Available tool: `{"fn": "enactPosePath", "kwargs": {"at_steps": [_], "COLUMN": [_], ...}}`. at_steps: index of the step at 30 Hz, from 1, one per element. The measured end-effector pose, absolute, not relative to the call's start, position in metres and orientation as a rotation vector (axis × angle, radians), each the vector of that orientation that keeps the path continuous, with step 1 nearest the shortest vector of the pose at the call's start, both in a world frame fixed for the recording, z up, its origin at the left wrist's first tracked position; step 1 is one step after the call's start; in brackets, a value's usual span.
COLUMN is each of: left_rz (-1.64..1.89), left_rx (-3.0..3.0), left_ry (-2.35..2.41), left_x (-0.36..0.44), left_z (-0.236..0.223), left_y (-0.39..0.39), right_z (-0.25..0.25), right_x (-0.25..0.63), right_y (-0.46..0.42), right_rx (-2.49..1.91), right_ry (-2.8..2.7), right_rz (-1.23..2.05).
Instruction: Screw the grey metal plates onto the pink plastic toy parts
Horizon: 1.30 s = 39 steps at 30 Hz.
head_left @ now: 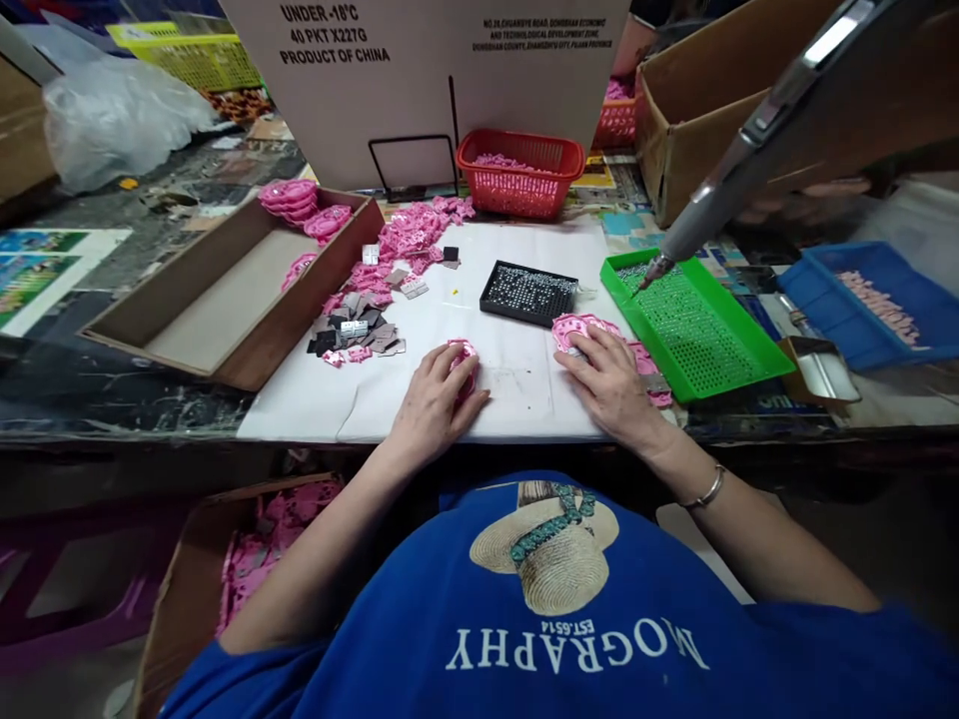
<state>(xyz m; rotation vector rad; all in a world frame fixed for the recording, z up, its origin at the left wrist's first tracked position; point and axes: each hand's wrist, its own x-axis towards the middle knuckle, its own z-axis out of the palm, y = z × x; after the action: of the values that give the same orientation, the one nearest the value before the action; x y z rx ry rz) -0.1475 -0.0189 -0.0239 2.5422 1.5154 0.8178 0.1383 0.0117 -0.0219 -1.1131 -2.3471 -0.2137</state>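
Note:
My left hand (437, 396) is closed around a pink plastic part (466, 365) on the white work sheet, and its fingers cover much of the piece. To the right, my right hand (615, 384) has its fingers curled over pink openwork plastic parts (580, 326); how many it grips is hidden. More pink pieces (650, 371) lie beside that hand. Beyond both hands sits a black tray (528, 293) of small metal screws. A green perforated tray (696, 325) with more screws stands to the right. An electric screwdriver (704, 215) hangs with its tip over the green tray.
A cardboard tray (217, 290) with pink parts stands left, near a pile of pink pieces (416, 235) and grey plates (367, 325). At the back are a red basket (520, 180) and a white carton panel (435, 80). A blue tray (873, 300) lies far right.

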Motion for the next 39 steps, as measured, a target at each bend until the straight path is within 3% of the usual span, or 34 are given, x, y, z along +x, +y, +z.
{"fn": "enactPosePath", "kwargs": {"at_steps": [5, 11, 14, 20, 25, 33, 39], "left_rz": [0.816, 0.794, 0.818, 0.633, 0.444, 0.491, 0.568], "left_rx": [2.521, 2.496, 2.497, 2.613, 2.634, 2.640, 2.716], "left_ry": [1.542, 1.547, 1.602, 1.619, 1.605, 1.687, 1.576], "left_x": [-0.147, -0.152, -0.151, -0.129, -0.121, -0.146, -0.132], "left_z": [-0.024, -0.026, -0.024, -0.016, -0.017, -0.021, -0.011], "left_y": [-0.020, -0.022, -0.024, -0.020, -0.018, -0.025, -0.024], "right_z": [-0.021, -0.018, -0.008, -0.014, -0.022, -0.013, -0.020], "right_x": [0.106, 0.053, 0.066, 0.127, 0.122, 0.097, 0.137], "right_y": [0.010, 0.002, -0.001, -0.002, -0.007, -0.005, -0.009], "right_rx": [-0.964, -0.754, -0.814, -1.487, -1.332, -0.924, -1.412], "right_ry": [-2.321, -2.541, -2.540, -2.356, -2.497, -2.693, -2.370], "right_rz": [-0.132, 0.209, 0.098, -0.134, -0.097, 0.064, -0.100]}}
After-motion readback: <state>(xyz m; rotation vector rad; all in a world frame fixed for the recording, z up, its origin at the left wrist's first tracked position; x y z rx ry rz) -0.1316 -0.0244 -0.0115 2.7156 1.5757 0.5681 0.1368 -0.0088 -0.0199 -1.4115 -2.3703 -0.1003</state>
